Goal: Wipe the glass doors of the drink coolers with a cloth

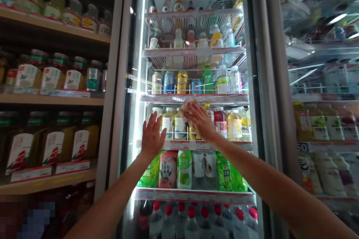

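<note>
My left hand [153, 134] is raised with its fingers stretched out and apart, the palm towards the lit drinks fridge [193, 195]. Nothing shows in it. To its right, my right hand [202, 121] reaches up in front of the juice bottles [220, 121]. Motion smears its fingers, and a pale patch shows at their tips; whether that is a cloth or a reflection I cannot make out. Faint reflections suggest glass between the hands and the bottles. Below the hands stand a red drink carton [167, 170] and a green drink carton [184, 170].
Wooden shelves [56, 99] with jars and bottles stand on the left. A metal door frame [272, 82] borders the fridge on the right, with another glass-fronted cooler [322, 119] beyond. Cans [169, 82] line a higher fridge shelf; red-capped bottles [191, 220] fill the bottom.
</note>
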A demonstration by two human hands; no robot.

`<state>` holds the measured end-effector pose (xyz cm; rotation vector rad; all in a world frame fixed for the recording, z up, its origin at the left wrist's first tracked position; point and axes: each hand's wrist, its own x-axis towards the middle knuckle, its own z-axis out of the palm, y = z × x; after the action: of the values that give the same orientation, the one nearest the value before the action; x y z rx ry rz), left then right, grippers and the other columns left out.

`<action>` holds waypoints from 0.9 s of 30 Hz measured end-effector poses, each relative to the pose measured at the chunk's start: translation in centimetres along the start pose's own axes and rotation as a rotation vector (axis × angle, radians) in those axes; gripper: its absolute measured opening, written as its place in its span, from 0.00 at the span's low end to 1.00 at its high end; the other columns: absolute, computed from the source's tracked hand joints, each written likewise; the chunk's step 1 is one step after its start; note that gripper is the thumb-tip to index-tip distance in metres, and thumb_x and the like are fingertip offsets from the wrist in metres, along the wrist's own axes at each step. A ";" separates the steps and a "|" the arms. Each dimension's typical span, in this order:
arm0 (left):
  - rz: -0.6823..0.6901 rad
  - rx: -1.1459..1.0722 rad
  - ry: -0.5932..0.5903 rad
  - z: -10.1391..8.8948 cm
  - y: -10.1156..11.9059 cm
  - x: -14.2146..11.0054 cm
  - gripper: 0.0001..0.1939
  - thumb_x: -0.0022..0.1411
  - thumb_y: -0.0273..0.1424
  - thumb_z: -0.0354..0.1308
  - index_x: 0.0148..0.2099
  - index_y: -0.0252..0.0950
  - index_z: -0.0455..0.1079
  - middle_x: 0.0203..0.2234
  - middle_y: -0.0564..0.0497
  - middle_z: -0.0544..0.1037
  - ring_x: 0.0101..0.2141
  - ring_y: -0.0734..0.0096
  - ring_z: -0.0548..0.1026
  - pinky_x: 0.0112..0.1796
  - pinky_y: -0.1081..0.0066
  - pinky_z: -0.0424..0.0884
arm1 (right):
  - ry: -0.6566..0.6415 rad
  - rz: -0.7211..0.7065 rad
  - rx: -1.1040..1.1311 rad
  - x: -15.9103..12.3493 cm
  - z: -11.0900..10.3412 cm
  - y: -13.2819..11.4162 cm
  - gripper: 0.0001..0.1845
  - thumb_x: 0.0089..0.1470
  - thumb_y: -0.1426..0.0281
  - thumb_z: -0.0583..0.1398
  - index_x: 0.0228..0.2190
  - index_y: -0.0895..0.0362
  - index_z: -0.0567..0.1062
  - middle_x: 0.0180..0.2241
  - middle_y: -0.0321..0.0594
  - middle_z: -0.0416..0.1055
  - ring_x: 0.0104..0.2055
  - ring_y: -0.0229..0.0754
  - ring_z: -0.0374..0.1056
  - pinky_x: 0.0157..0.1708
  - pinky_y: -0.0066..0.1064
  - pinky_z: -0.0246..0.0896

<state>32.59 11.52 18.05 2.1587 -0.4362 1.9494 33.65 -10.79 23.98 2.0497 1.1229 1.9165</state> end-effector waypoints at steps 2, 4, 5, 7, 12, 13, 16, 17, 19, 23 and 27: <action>-0.001 -0.006 -0.001 0.7 0.7 0.1 0.25 0.63 0.35 0.42 0.61 0.34 0.51 0.61 0.41 0.52 0.61 0.62 0.47 0.58 0.54 0.45 | -0.088 -0.186 0.025 -1.9 -0.3 -0.4 0.20 0.55 0.73 0.53 0.50 0.51 0.66 0.60 0.39 0.53 0.65 0.43 0.40 0.60 0.44 0.46; 0.003 -0.012 0.003 1.2 1.5 0.3 0.25 0.63 0.35 0.42 0.60 0.34 0.52 0.61 0.41 0.53 0.61 0.62 0.47 0.58 0.54 0.44 | -0.096 -0.210 0.017 -2.7 -0.8 0.2 0.20 0.55 0.72 0.53 0.50 0.52 0.66 0.59 0.39 0.54 0.64 0.42 0.40 0.60 0.43 0.46; 0.008 -0.016 0.004 1.4 1.8 0.5 0.25 0.63 0.35 0.42 0.60 0.34 0.52 0.61 0.42 0.53 0.61 0.62 0.47 0.58 0.54 0.44 | -0.062 -0.143 -0.004 -2.7 -1.2 0.9 0.20 0.55 0.72 0.53 0.51 0.52 0.65 0.59 0.39 0.54 0.64 0.42 0.40 0.60 0.43 0.46; 0.018 -0.019 0.006 1.8 2.5 0.7 0.25 0.63 0.35 0.42 0.60 0.34 0.53 0.61 0.42 0.53 0.62 0.62 0.47 0.59 0.55 0.44 | 0.038 0.063 -0.055 -2.7 -1.9 2.3 0.22 0.56 0.73 0.52 0.52 0.52 0.64 0.60 0.40 0.52 0.65 0.43 0.40 0.60 0.45 0.45; 0.044 0.011 -0.001 2.6 3.4 0.7 0.25 0.63 0.35 0.42 0.60 0.33 0.54 0.61 0.42 0.52 0.62 0.61 0.46 0.58 0.53 0.43 | -0.003 0.027 -0.025 -5.7 -2.8 2.5 0.21 0.56 0.73 0.52 0.51 0.52 0.65 0.60 0.40 0.52 0.65 0.42 0.38 0.60 0.45 0.47; 0.045 0.014 -0.001 2.8 3.4 0.7 0.25 0.63 0.35 0.42 0.60 0.33 0.54 0.61 0.42 0.52 0.62 0.60 0.45 0.58 0.53 0.43 | -0.054 -0.071 -0.007 -6.5 -2.9 2.4 0.20 0.56 0.72 0.52 0.51 0.51 0.66 0.60 0.39 0.52 0.65 0.42 0.38 0.60 0.44 0.48; 0.041 0.015 0.007 3.0 3.5 0.6 0.25 0.62 0.35 0.43 0.61 0.34 0.52 0.61 0.43 0.51 0.62 0.61 0.45 0.58 0.53 0.43 | -0.048 -0.098 -0.032 -7.6 -3.7 4.0 0.20 0.56 0.72 0.52 0.50 0.52 0.66 0.60 0.39 0.53 0.65 0.41 0.39 0.60 0.43 0.48; 0.040 0.012 0.012 3.1 3.5 0.6 0.25 0.62 0.35 0.43 0.61 0.35 0.52 0.61 0.43 0.51 0.62 0.61 0.44 0.58 0.53 0.43 | 0.019 0.005 -0.067 -7.5 -4.1 5.0 0.20 0.56 0.73 0.51 0.51 0.53 0.65 0.60 0.40 0.52 0.65 0.42 0.38 0.60 0.44 0.47; 0.035 -0.001 0.022 3.0 3.5 0.6 0.25 0.62 0.36 0.43 0.61 0.36 0.52 0.61 0.44 0.52 0.62 0.61 0.45 0.58 0.53 0.42 | 0.165 0.231 -0.126 -7.2 -4.9 7.0 0.22 0.57 0.73 0.50 0.54 0.55 0.62 0.61 0.42 0.50 0.65 0.44 0.38 0.61 0.47 0.46; 0.032 -0.029 0.034 3.0 3.5 0.7 0.25 0.62 0.36 0.43 0.61 0.38 0.52 0.61 0.44 0.53 0.62 0.61 0.46 0.58 0.53 0.44 | 0.151 0.228 -0.095 -8.7 -5.5 7.3 0.24 0.56 0.73 0.51 0.54 0.51 0.61 0.61 0.37 0.49 0.65 0.44 0.39 0.60 0.47 0.48; 0.042 -0.034 0.051 3.2 3.5 0.6 0.26 0.62 0.37 0.43 0.62 0.38 0.51 0.61 0.45 0.52 0.62 0.60 0.46 0.59 0.53 0.43 | 0.022 0.084 -0.065 -10.6 -6.1 7.5 0.23 0.55 0.73 0.52 0.53 0.49 0.63 0.60 0.37 0.52 0.64 0.43 0.43 0.60 0.46 0.50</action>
<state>34.43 7.10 18.13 2.0903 -0.5066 1.9993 32.23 -24.68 20.67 2.0779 0.9795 1.9905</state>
